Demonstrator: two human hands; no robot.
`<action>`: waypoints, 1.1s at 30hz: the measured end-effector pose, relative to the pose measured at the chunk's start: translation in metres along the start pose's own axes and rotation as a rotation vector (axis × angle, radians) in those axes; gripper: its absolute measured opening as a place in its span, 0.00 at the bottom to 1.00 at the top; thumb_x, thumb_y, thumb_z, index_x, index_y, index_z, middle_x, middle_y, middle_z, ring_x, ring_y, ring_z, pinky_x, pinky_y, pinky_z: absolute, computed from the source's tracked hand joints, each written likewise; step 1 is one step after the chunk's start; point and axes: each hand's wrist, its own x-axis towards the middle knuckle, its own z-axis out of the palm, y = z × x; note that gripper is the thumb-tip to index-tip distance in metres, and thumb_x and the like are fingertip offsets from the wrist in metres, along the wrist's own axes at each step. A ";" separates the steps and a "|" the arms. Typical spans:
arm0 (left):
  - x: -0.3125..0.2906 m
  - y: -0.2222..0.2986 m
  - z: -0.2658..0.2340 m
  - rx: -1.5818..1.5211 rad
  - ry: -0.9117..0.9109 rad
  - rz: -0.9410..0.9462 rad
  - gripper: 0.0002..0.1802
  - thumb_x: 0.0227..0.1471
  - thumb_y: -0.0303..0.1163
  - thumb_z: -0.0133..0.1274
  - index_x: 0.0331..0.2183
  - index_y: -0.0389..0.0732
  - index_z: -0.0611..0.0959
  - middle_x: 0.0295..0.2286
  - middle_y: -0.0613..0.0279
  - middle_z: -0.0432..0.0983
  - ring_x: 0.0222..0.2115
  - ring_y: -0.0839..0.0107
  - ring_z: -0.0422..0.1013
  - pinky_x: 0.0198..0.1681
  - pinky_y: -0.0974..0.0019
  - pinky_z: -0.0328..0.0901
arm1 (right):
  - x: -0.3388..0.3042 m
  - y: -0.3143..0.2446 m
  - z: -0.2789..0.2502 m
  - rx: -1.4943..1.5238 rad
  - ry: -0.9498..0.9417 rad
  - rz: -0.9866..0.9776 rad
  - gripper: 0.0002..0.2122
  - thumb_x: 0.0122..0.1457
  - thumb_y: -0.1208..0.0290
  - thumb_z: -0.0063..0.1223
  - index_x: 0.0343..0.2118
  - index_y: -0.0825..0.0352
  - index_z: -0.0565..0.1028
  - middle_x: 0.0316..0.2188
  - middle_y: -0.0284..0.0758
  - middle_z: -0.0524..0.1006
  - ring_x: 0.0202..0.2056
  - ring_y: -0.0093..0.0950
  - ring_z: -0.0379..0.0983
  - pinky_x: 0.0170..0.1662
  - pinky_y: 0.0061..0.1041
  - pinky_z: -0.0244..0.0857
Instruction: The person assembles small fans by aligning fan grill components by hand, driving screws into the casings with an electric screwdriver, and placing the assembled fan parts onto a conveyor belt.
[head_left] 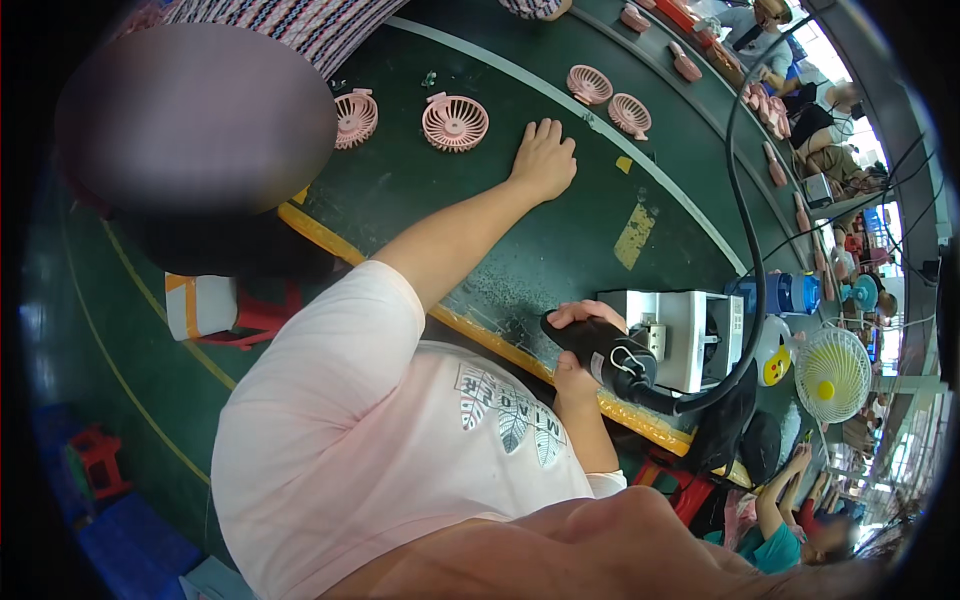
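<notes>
My left hand [545, 162] rests palm down on the green work surface [440, 210], its fingers a little bent and apart. I see nothing in it. To its left lies a round pink fan grille [455, 123]; two more grilles [590, 85] lie beyond it to the right. My right hand [585, 330] is wrapped round a black electric screwdriver [610, 368] with a wire hanging loop and a thick black cable. It is close to the table's near edge, beside a white box-shaped machine [680, 325] with a metal fitting. The screwdriver's tip cannot be made out.
A striped-sleeved co-worker [285, 30] is at the left, near another pink grille [356, 118]. A belt with pink handheld fan parts [685, 65] runs along the far right. The black cable [740, 200] arches overhead. A blue water bottle [795, 293] and white fan [833, 373] stand right.
</notes>
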 end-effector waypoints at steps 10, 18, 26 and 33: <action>-0.006 0.002 -0.013 -0.016 0.099 0.013 0.12 0.41 0.35 0.49 0.28 0.36 0.75 0.40 0.45 0.64 0.46 0.54 0.57 0.50 0.55 0.50 | -0.016 -0.002 -0.002 -0.051 -0.017 -0.039 0.28 0.35 0.73 0.64 0.41 0.68 0.63 0.27 0.37 0.71 0.33 0.29 0.69 0.45 0.29 0.61; -0.008 0.000 -0.013 0.007 0.113 0.008 0.13 0.42 0.35 0.49 0.29 0.36 0.75 0.40 0.45 0.64 0.46 0.54 0.57 0.51 0.54 0.50 | -0.012 -0.001 0.014 -0.171 0.107 -0.127 0.30 0.42 0.50 0.58 0.40 0.70 0.63 0.21 0.37 0.70 0.25 0.29 0.69 0.37 0.30 0.64; -0.002 -0.004 0.004 -0.028 0.053 -0.004 0.14 0.43 0.36 0.49 0.31 0.36 0.75 0.41 0.44 0.63 0.48 0.53 0.55 0.52 0.54 0.48 | 0.003 0.004 0.018 -0.132 0.175 -0.081 0.30 0.40 0.51 0.61 0.39 0.70 0.64 0.20 0.36 0.70 0.25 0.31 0.69 0.36 0.31 0.64; 0.002 -0.009 0.015 -0.073 -0.006 -0.030 0.14 0.43 0.36 0.48 0.31 0.36 0.75 0.42 0.44 0.63 0.49 0.53 0.55 0.53 0.54 0.47 | 0.021 0.004 0.019 -0.246 0.131 -0.078 0.28 0.41 0.52 0.60 0.38 0.70 0.64 0.21 0.37 0.70 0.28 0.31 0.68 0.38 0.31 0.63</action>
